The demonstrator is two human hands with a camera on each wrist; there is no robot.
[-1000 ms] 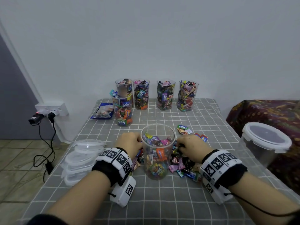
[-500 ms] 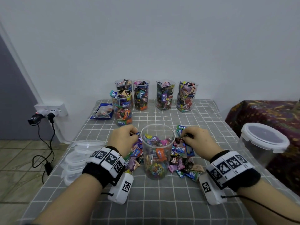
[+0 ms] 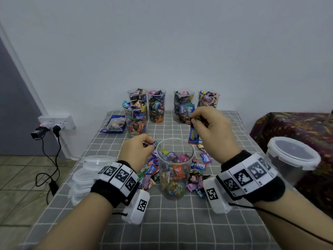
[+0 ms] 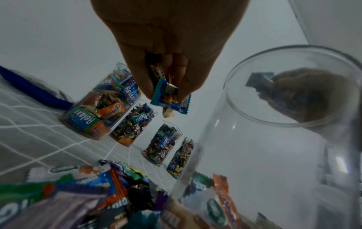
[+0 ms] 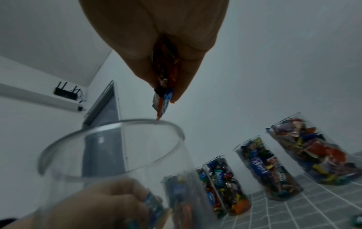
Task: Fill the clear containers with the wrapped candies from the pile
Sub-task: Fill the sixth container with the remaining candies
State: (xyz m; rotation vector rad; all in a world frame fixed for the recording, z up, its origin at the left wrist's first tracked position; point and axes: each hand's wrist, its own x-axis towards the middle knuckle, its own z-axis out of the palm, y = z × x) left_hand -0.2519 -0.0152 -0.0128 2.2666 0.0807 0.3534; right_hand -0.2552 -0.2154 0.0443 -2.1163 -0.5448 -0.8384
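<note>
A clear container (image 3: 174, 170), partly filled with wrapped candies, stands mid-table with the candy pile (image 3: 198, 170) around its base. My left hand (image 3: 138, 150) is level with the container's left rim and pinches a few wrapped candies (image 4: 168, 93), one in a blue wrapper. My right hand (image 3: 210, 127) is raised above and behind the right rim, pinching a bunch of wrapped candies (image 5: 164, 86) that hang down over the rim (image 5: 137, 124). Several full clear containers (image 3: 156, 105) stand in a row at the back of the table.
A stack of clear lids (image 3: 90, 174) lies at the table's left edge. A blue candy bag (image 3: 113, 124) lies back left. A lidded plastic tub (image 3: 292, 159) sits to the right on a patterned cloth. A wall socket with plugs and cables (image 3: 54, 123) is on the left.
Both hands have lifted off the pile with candies. The right hand rose up and back above the container; the left rose to its left rim.
</note>
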